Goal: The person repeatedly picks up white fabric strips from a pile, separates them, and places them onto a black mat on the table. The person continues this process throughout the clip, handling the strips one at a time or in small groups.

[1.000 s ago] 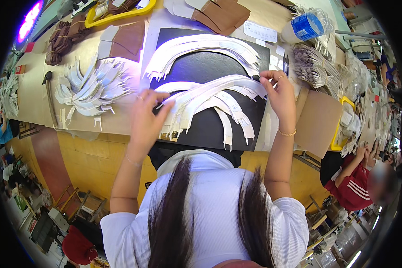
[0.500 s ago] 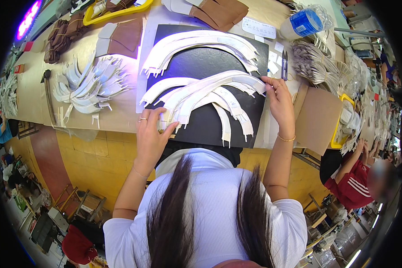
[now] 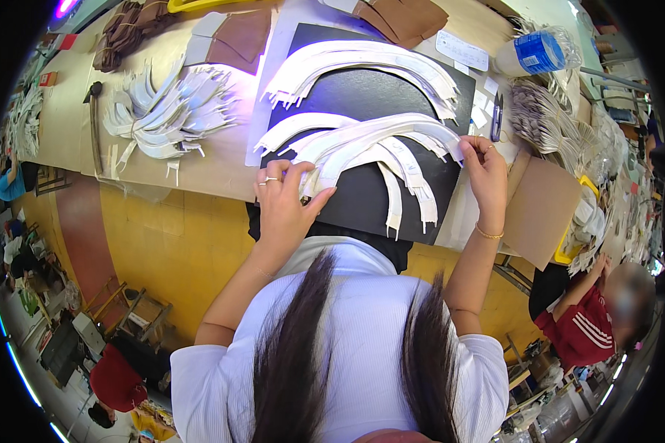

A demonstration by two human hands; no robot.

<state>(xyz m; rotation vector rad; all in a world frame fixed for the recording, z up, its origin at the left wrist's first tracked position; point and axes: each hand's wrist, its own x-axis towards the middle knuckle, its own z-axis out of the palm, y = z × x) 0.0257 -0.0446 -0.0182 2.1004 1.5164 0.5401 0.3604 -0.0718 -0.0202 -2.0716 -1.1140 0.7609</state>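
The left hand (image 3: 287, 198) grasps the left ends and the right hand (image 3: 485, 168) pinches the right ends of curved white strips (image 3: 369, 136), which lie on a black board (image 3: 377, 94), an arched bundle (image 3: 366, 56) beyond, brown pieces (image 3: 406, 18) farthest.

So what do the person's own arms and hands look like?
The short sleeves are white with fine ribs, and the arms are bare below them. The right hand has a ring, with a gold bracelet at its wrist. The left hand has a ring too, and a very thin bracelet.
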